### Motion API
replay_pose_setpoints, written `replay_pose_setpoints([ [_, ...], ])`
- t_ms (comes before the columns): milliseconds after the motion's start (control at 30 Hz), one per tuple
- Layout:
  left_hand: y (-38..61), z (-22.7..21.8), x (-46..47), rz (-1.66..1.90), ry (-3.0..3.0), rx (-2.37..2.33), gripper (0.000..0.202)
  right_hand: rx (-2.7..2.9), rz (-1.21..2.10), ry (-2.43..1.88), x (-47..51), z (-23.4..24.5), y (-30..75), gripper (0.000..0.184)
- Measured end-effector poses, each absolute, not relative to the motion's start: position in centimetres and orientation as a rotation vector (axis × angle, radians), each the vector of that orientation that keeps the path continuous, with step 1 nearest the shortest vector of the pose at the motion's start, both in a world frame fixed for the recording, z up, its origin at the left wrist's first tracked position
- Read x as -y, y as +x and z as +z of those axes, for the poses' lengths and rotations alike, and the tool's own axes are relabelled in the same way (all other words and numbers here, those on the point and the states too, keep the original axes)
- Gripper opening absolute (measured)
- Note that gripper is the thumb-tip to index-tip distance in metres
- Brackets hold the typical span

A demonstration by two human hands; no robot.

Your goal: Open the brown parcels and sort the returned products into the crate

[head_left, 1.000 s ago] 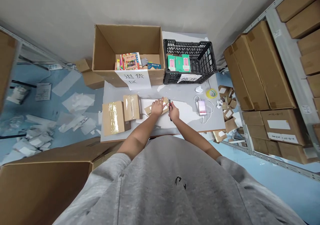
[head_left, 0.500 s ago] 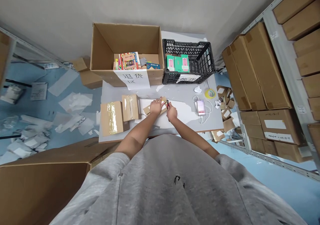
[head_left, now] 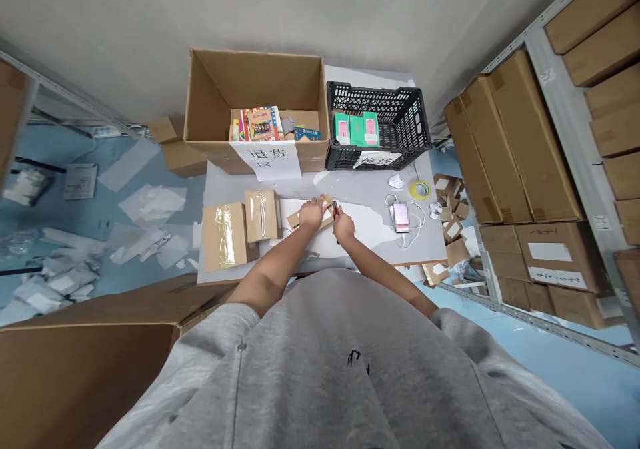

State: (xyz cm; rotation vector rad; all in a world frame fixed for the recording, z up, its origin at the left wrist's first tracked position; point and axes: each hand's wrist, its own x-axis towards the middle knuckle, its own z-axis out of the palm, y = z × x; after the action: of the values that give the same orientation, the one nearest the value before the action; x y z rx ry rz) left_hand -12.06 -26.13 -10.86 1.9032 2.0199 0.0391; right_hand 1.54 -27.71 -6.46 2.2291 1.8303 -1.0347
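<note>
Head view: a small flat kraft-cardboard parcel [head_left: 296, 220] is laid on a white sheet [head_left: 363, 226] near the front edge of a grey work table [head_left: 367, 186]. The left hand [head_left: 311, 214] is spread over the parcel and appears pressed down on it, with the fingers directed toward its far end. The right hand [head_left: 344, 226] is closed around a slim black-and-red hand tool [head_left: 336, 217], which is held at the parcel's right end; a small cutter or scissors is suspected, but the view is too small to tell. Firm, even pressure from the left hand is judged best, with the tool's tip kept directed away from the left fingers. Two tape-wrapped brown cartons [head_left: 225, 237] are placed just left of the parcel. Further back, an open brown cardboard box [head_left: 255, 79] holds colourful books, and a black plastic crate [head_left: 400, 106] holds green boxes. A phone [head_left: 401, 217] with a white cable and a yellow tape roll [head_left: 420, 188] are set to the right.
</note>
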Motion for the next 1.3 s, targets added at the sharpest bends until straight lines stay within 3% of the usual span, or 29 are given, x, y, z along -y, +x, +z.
replay_pose_setpoints([
  [400, -12.0, -10.0, 25.5, 0.046, 1.795, -2.035, 0.06, -1.834, -1.189, 2.312, 27.1, -6.9, 1.6, 0.055],
  [667, -12.1, -10.4, 26.9, 0.13, 1.991, -1.987, 0.067, -1.677, -1.569, 2.412, 25.8, -7.0, 2.5, 0.047],
  [833, -13.2, -10.7, 25.8, 0.141, 2.216, -1.718, 0.062, -1.781, -1.454, 2.468, 24.5, -7.6, 5.5, 0.05],
  [1033, -13.6, -10.5, 26.7, 0.235, 2.28, -1.59, 0.067, -1.771, -1.451, 2.304, 22.4, -8.9, 6.7, 0.07],
  [1300, -12.1, -10.4, 28.7, 0.171, 2.283, -1.513, 0.06, -1.855, -1.294, 2.277, 21.5, -8.5, 4.9, 0.057],
])
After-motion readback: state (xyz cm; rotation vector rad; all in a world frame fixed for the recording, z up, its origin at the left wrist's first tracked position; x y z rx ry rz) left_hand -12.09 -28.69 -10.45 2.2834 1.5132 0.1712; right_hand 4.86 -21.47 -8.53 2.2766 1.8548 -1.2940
